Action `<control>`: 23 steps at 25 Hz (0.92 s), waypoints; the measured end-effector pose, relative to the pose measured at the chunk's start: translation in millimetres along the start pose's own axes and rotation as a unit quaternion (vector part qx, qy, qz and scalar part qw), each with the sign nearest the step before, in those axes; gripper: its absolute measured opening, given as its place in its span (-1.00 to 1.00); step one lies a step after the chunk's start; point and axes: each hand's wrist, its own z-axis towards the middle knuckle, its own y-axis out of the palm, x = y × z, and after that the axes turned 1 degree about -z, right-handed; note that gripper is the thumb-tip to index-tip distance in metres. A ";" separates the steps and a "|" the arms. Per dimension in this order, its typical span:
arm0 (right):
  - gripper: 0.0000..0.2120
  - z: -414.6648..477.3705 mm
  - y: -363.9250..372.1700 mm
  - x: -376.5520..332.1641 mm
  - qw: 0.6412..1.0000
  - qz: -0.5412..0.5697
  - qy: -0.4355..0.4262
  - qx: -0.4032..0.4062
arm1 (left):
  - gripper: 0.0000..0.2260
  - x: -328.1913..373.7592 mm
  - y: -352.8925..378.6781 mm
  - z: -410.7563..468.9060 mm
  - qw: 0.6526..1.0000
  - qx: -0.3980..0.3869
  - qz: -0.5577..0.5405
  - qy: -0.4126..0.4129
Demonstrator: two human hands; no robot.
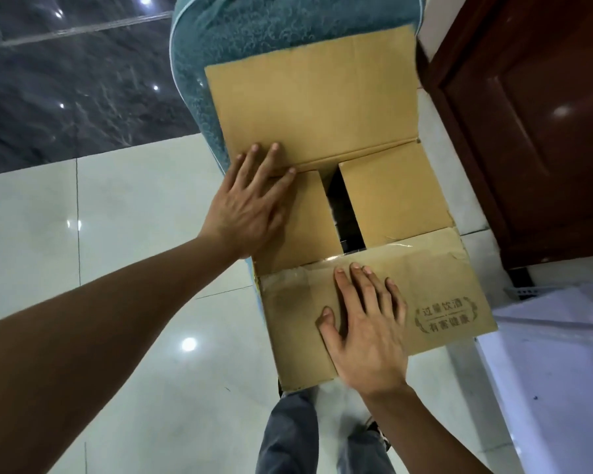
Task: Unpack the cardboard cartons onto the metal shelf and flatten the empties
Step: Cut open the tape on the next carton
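Observation:
A brown cardboard carton [395, 196] stands in front of me with its two long flaps folded outward. The far flap [315, 107] leans against a teal seat. The near flap [438, 295] carries printed characters and torn tape. Two short inner flaps lie closed, with a dark gap [342, 210] between them; what is inside is hidden. My left hand [250, 206] lies flat with straight fingers on the left inner flap and the far fold. My right hand [366, 323] presses flat on the near flap.
A teal upholstered seat [240, 35] stands behind the carton. A dark red wooden door [541, 124] is at the right. A white metal shelf part [554, 302] shows at the lower right. Glossy pale floor tiles [124, 234] spread to the left; my legs are below.

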 end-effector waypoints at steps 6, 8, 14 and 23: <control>-0.47 3.5 -4.7 -10.9 0.998 -0.007 -0.044 0.043 | -0.48 5.3 17.5 -2.0 0.999 -0.001 -0.018 -0.032; -0.53 17.0 -8.0 -28.9 0.993 0.016 -0.103 0.061 | -0.49 4.1 18.8 -1.2 0.999 0.004 -0.027 -0.035; -0.70 67.0 8.7 -74.7 0.990 0.006 -0.136 0.042 | -0.51 1.4 21.0 -1.1 0.998 0.012 -0.049 -0.035; -0.75 54.2 12.0 -81.2 0.967 0.095 -0.178 0.155 | -0.53 7.0 21.6 3.7 0.996 0.008 -0.064 -0.053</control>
